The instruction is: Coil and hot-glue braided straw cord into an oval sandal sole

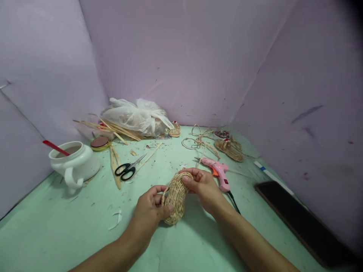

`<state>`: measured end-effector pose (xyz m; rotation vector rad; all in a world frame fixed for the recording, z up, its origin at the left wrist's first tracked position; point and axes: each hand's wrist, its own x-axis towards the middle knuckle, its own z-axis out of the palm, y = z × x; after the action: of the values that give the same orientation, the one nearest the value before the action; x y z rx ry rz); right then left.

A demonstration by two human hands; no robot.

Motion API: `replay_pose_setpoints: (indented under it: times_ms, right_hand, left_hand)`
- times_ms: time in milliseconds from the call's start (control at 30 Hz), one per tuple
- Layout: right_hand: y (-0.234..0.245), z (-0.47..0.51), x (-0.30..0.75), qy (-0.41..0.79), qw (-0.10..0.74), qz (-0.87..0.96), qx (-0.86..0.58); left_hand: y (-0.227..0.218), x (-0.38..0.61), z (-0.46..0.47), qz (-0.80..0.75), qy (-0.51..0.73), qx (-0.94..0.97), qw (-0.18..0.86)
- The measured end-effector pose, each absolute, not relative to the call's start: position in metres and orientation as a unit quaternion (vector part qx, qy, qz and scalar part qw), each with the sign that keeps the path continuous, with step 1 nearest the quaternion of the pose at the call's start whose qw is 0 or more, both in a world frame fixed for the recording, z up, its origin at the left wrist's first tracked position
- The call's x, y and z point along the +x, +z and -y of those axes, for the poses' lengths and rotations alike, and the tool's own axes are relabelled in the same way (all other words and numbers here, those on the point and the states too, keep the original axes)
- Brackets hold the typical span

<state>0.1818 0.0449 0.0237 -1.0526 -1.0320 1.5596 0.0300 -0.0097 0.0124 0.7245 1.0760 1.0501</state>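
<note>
Between my two hands is a small sole-shaped piece of coiled straw rope [176, 196], tilted above the green table. My left hand [150, 211] pinches its lower end, thumb on top and fingers at the side. At its upper end my right hand [202, 185] grips the edge between thumb and fingers. A loose strand of rope stands off the left edge of the sole near my left fingers. Just beyond my right hand lies a pink glue gun [215, 170] with an orange trigger and a black cord.
Black-handled scissors [129, 170], a white pot [73, 160] and wooden strips [115, 166] lie to the left. At the back are a white plastic bag [138, 117], tangled rope [201, 139] and a woven sole [229, 149]. A dark flat slab [300, 219] lies at right.
</note>
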Motion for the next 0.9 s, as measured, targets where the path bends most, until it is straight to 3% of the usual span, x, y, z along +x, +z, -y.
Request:
replay_pose_setpoints:
  times_ms: [367,667,900]
  right_hand:
    - [0.021,-0.044,0.18,0.679,0.466,0.405,-0.398]
    - [0.022,-0.041,0.182,0.64,0.55,0.367,-0.391]
    - [0.035,-0.03,0.207,0.598,0.472,0.456,-0.461]
  left_hand:
    - [0.014,0.034,0.007,-0.503,0.477,0.333,0.639]
    - [0.022,0.029,0.006,-0.526,0.523,0.336,0.581]
    - [0.018,0.015,-0.002,-0.527,0.49,0.34,0.605]
